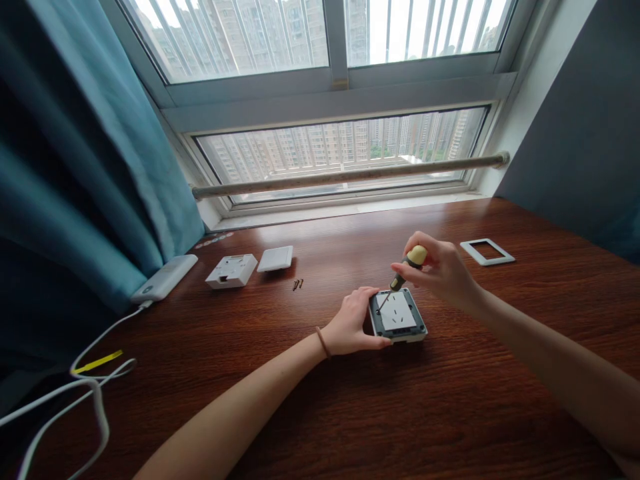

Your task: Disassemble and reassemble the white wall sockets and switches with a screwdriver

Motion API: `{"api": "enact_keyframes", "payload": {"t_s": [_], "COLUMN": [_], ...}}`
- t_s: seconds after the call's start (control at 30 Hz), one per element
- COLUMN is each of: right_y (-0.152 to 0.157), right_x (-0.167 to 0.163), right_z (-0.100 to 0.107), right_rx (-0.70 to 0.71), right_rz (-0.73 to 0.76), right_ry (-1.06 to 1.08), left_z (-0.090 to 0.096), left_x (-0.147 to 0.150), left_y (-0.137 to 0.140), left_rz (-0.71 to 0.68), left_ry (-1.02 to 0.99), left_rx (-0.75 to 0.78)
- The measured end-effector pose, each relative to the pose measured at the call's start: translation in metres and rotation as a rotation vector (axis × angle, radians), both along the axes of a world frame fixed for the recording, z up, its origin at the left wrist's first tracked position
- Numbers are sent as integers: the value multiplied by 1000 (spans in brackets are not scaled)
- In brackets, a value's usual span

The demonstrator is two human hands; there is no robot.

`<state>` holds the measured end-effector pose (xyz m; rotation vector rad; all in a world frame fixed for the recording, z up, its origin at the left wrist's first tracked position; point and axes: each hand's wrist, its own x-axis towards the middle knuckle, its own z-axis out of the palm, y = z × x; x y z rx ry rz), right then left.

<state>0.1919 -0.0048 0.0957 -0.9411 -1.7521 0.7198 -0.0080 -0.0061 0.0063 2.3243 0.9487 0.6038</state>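
So, the left hand grips the socket; above it, the right hand clasps a screwdriver. Left of it, the white device bears perhaps a logo, unreadably small.

Slim brown band round the wrist of the left hand, forearms bare.

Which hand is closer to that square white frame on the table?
Right. The right hand, holding a screwdriver, is just left of the white frame; the left hand, holding the socket, is farther left.
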Motion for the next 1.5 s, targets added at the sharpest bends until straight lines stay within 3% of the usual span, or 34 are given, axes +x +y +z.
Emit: {"api": "enact_keyframes", "payload": {"t_s": [0.3,0.4,0.57,0.77,0.9,1.07,1.17,1.5], "right_y": [12,10,2,11,14,13,11,-10], "right_x": [18,21,10,-1,-1,9,15,3], "right_z": [16,20,17,-8,-12,5,11,12], "right_rx": [-362,-426,-431,-184,-200,-352,-368,-212], "right_rz": [496,572,389,-54,34,315,399,177], "right_ry": [39,36,96,106,132,73,15,-120], "left_z": [-2,-3,-4,-5,-5,-3,-3,-5], "left_x": [-1,-1,0,-1,-1,-1,-1,0], "left_y": [1,1,1,2,2,2,1,2], "left_rz": [-10,-7,-9,-11,-12,-21,-17,-13], "left_ry": [0,-7,-31,-22,-17,-27,-25,-22], "left_rx": [22,18,11,13,14,19,18,32]}}
